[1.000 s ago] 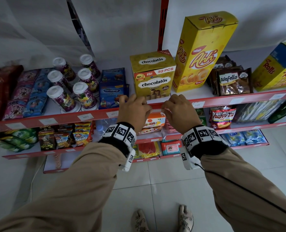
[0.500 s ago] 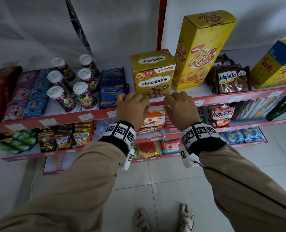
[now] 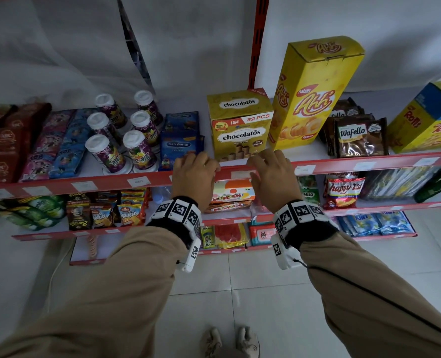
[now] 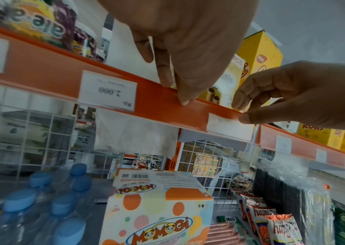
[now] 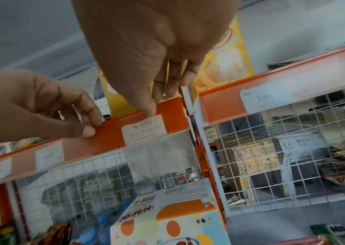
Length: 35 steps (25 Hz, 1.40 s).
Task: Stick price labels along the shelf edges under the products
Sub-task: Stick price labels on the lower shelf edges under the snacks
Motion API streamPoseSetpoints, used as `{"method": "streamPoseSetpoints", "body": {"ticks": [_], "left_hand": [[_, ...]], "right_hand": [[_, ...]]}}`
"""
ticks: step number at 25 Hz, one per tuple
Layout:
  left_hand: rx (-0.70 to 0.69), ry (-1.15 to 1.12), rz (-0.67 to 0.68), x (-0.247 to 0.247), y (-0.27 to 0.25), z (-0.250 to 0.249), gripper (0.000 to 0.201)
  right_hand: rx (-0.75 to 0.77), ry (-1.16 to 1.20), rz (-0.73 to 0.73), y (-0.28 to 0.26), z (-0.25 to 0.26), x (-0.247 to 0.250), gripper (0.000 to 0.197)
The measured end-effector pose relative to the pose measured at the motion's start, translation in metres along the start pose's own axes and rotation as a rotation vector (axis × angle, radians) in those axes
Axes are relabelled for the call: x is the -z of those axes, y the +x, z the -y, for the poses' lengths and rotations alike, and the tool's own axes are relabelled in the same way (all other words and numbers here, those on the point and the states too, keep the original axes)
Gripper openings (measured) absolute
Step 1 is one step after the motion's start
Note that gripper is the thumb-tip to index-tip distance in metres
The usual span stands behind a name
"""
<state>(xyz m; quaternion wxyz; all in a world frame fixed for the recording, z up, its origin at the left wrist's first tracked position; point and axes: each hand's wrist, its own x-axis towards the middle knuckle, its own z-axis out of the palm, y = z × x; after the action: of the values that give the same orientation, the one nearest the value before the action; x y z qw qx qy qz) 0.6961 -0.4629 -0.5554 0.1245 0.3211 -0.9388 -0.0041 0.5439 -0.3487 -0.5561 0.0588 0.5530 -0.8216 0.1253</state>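
Label [image 5: 144, 131] on rail [image 5: 108, 137] beneath right grip [image 5: 157, 54]

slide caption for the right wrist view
Right hand pinches a price label onto the orange shelf edge; left hand grips the edge beside it.

Dim light, white cloth-draped wall [image 3: 59, 47], pale tiled floor [image 3: 240, 293], red shelving upright [image 3: 258, 34], white wire-mesh back panel [image 5: 293, 132]
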Motion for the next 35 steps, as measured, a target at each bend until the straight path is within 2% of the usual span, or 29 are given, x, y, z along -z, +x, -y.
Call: {"method": "streamPoseSetpoints", "body": {"ticks": [6, 8, 13, 16, 20, 26, 30, 35], "left_hand": [[0.073, 0.049, -0.014, 0.006, -0.03, 0.027, 0.032], [0.11, 0.077, 0.024, 0.008, -0.043, 0.037, 0.039], [0.113, 0.122, 0.156, 0.009, -0.059, 0.059, 0.051], [0.066, 0.129, 0.155, 0.01, -0.06, 0.068, 0.055], [0.0, 0.115, 0.159, 0.011, -0.062, 0.081, 0.058], [-0.06, 0.111, 0.177, 0.008, -0.063, 0.093, 0.059], [-0.059, 0.089, 0.187, 0.007, -0.062, 0.092, 0.06], [-0.069, 0.08, 0.15, 0.007, -0.06, 0.092, 0.059]], "right_hand": [[0.149, 0.035, 0.059, -0.008, 0.042, -0.014, 0.043], [0.175, 0.012, 0.09, -0.009, 0.056, -0.019, 0.046], [0.113, -0.03, -0.018, -0.006, 0.079, -0.028, 0.044], [0.083, -0.078, -0.075, -0.008, 0.088, -0.036, 0.043], [-0.031, -0.11, -0.11, -0.013, 0.105, -0.048, 0.037], [-0.061, -0.188, -0.179, -0.025, 0.115, -0.063, 0.065], [-0.073, -0.207, -0.222, -0.018, 0.117, -0.064, 0.064], [-0.188, -0.103, -0.176, -0.006, 0.128, -0.056, 0.057]]}}
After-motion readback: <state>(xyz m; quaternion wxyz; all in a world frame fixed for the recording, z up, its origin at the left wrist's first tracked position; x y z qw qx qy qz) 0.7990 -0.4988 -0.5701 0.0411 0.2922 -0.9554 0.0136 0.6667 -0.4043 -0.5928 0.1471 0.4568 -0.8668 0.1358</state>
